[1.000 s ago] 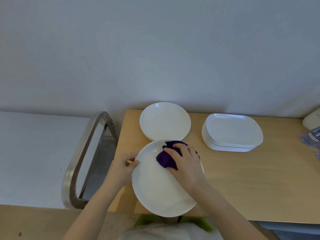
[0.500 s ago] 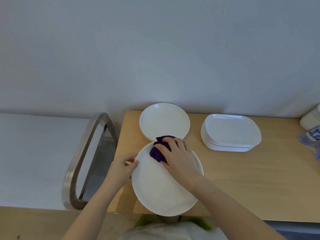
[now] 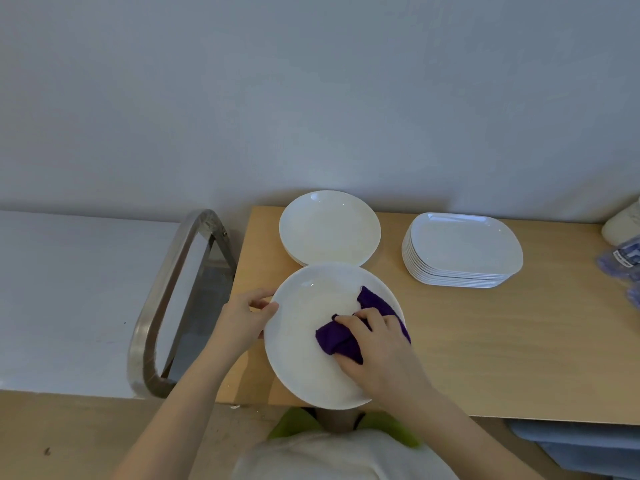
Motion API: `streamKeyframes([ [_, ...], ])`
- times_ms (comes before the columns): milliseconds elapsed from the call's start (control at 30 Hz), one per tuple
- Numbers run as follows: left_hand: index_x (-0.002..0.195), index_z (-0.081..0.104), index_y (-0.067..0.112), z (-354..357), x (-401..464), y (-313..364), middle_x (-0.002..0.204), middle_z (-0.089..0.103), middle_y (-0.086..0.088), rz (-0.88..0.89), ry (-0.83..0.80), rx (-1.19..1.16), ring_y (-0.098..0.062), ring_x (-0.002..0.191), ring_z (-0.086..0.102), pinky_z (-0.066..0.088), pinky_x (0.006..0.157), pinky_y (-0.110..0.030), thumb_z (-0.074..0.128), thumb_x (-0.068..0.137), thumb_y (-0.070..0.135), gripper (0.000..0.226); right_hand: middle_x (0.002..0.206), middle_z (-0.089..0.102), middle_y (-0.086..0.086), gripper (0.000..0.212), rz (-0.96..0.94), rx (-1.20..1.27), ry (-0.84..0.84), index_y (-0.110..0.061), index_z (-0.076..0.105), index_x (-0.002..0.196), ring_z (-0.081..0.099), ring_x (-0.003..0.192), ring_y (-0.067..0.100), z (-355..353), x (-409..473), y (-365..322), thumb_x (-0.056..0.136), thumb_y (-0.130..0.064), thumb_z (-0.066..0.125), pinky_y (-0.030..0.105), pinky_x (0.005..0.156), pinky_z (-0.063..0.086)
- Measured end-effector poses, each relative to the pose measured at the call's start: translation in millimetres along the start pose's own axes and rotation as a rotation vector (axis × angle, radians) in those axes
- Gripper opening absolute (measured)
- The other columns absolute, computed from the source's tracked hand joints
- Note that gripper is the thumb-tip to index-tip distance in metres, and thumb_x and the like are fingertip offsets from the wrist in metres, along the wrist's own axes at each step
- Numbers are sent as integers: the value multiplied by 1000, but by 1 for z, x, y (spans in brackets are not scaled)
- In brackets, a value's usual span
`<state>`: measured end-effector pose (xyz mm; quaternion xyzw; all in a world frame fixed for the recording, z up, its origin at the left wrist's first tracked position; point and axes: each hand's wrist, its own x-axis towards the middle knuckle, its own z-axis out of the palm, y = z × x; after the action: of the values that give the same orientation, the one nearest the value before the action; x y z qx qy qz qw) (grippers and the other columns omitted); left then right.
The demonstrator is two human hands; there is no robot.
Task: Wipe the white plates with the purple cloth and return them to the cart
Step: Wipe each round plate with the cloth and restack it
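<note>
A round white plate (image 3: 304,327) is held over the near edge of the wooden cart top (image 3: 485,341). My left hand (image 3: 244,318) grips its left rim, thumb on top. My right hand (image 3: 377,344) holds the bunched purple cloth (image 3: 341,339) against the plate's right half, fingers curled over it. Behind this plate sits a stack of round white plates (image 3: 329,228). A stack of rounded rectangular white plates (image 3: 462,249) stands to the right of it.
The cart's curved steel handle (image 3: 166,296) rises at the left end, beside a white surface (image 3: 69,292). A white container (image 3: 621,225) and a blue-printed plastic bag (image 3: 623,261) lie at the far right. A grey wall runs behind.
My right hand has drawn the purple cloth from the plate's far upper part down toward its right middle. The left hand keeps its grip on the rim.
</note>
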<state>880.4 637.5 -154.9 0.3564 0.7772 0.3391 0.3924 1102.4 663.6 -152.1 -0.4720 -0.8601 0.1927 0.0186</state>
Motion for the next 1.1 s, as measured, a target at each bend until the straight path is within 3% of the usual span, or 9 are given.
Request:
streamKeyframes([
  [100,120,63,24,0,0,-2,93,63,6,21,5,2,-12,83,63,56,65,-27,59,91,21,29,136,36,-9,55,-1,87,-51,-37,37,138,35,116,20,8,2,-20,87,-51,49,32,95,41],
  [233,121,62,28,2,0,-5,90,62,7,40,34,51,-12,85,60,57,74,-38,57,92,21,31,138,34,-7,54,-139,69,-97,-37,34,138,29,122,21,18,-2,-45,88,-51,50,36,96,39],
  [333,131,54,32,9,0,-7,104,62,4,76,68,141,-11,93,55,49,71,-28,52,95,22,37,140,34,-8,50,-195,51,-90,-37,36,135,28,125,21,22,-11,-43,89,-48,51,38,97,34],
  [400,131,53,34,13,-1,-7,117,61,5,91,90,171,-10,100,52,46,76,-30,49,96,22,38,136,41,-7,46,-232,9,-74,-37,44,129,36,120,22,18,-18,-32,85,-47,54,37,91,38],
  [500,130,53,34,17,-3,-7,115,60,8,91,129,181,-9,98,50,44,76,-31,49,96,20,37,114,59,-8,43,-276,-119,8,-36,60,109,56,97,22,4,-27,-7,68,-43,66,32,71,48],
  [600,131,53,34,17,-2,-7,102,55,10,76,129,189,-13,94,51,44,75,-32,47,97,18,38,103,64,-6,41,-232,-211,119,-34,66,97,60,86,23,-8,-22,15,56,-37,71,33,64,50],
  [800,132,53,33,15,1,-7,102,54,9,65,114,202,-16,97,52,49,79,-36,48,97,18,38,104,67,-1,50,-133,-349,221,-30,70,98,64,90,27,-22,6,27,51,-29,86,40,68,53],
  [967,132,52,31,16,0,-7,106,58,7,64,115,188,-13,97,51,47,79,-33,49,97,19,38,117,62,3,47,-61,-331,281,-28,67,110,59,101,32,-24,25,25,66,-22,81,44,73,52],
  [1100,133,51,33,15,-2,-7,106,58,7,66,96,202,-16,101,54,51,82,-37,48,97,20,38,124,57,5,45,74,-123,423,-23,63,116,51,102,36,-26,31,28,74,-13,75,47,70,53],
])
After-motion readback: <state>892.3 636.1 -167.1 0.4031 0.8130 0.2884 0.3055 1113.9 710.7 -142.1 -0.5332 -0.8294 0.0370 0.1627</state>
